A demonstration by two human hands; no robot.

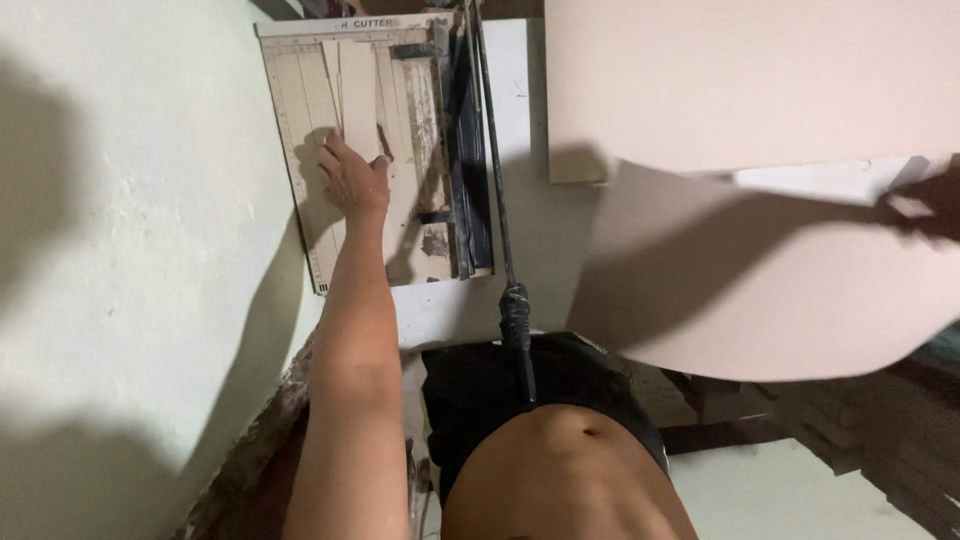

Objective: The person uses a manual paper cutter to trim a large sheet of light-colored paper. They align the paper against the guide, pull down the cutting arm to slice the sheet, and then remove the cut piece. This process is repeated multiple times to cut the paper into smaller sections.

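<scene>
- The left hand (352, 178) lies flat with its fingers spread, in the upper left of the frame. It grips nothing and presses down on the lower end of a narrow cardboard strip (357, 85).
- The strip lies lengthwise on the paper cutter board (300, 150), a pale ruled board near the top of the frame, with more cut strips just beside it.
- The cutter's long dark lever (495, 180) runs down the middle of the frame from the board's right edge, and its wrapped grip (516, 320) sits near the person's waist. Neither hand touches it.
- The right hand (930, 205) is at the far right edge, dark and blurred. It seems to be pinching the edge of a large pale sheet (760, 290), which hangs curved in the air and well apart from the cutter.
- A second big board (740, 80) fills the upper right, behind the sheet.
- A stack of brown cardboard pieces (880, 430) sits at the lower right.
- As I read it, the step in hand is steadying the strips while the sheet is carried.
- A cut would call for a free hand on the lever and the stock squared against the board's ruled edge.
</scene>
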